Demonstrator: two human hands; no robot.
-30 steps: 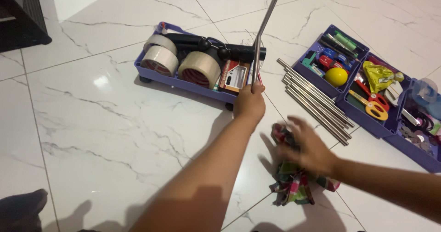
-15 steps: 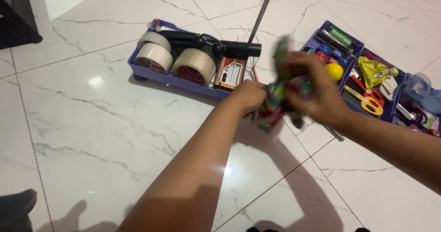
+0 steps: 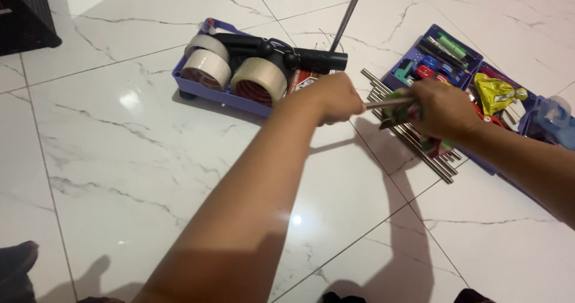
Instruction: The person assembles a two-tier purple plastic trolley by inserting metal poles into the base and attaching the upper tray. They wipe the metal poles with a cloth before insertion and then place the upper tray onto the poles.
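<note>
My left hand (image 3: 336, 98) is a closed fist around a thin metal rod (image 3: 349, 12) that slants up past the top edge. A short rod end (image 3: 378, 104) sticks out sideways between my two hands. My right hand (image 3: 444, 108) grips a bundle of green, red and pink pieces (image 3: 393, 109), pressed against that rod end. Both hands hover over several loose metal rods (image 3: 419, 146) lying on the white marble floor.
A purple tray (image 3: 197, 93) behind my left hand holds two tape rolls (image 3: 206, 69) and a black tube-shaped tool (image 3: 281, 54). Purple trays (image 3: 413, 56) of small tools, a yellow-green packet (image 3: 497, 93) and a clear bag (image 3: 554, 116) lie to the right. Dark furniture (image 3: 24, 15) stands far left.
My right hand picked the colourful bundle off the floor and brought it up to the rod. My left hand kept its hold on the rod.
</note>
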